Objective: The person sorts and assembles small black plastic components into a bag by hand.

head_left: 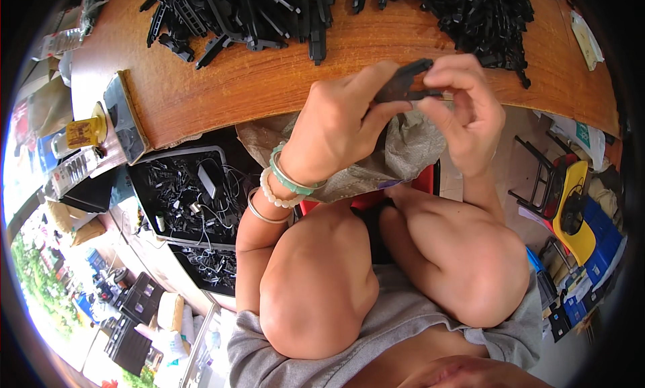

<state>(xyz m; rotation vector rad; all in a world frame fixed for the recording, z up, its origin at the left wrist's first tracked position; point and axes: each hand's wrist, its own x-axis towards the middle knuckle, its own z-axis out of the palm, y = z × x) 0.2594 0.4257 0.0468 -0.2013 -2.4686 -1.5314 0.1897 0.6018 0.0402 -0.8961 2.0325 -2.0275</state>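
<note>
Black part (396, 85): looking dark and slim, with two narrow prongs pointing right, one far, one near; its finer detail is blurring.
Part's place: being held up between the hands, appearing over the near edge of the wooden table (269, 79), with a black pile (480, 25) lying far right.
Left hand (342, 119): clamping the part's left end between thumb and fingers, wrist slanting rightward.
Right hand (467, 109): curling around the right end; whether it is gripping, I cannot tell.
</note>
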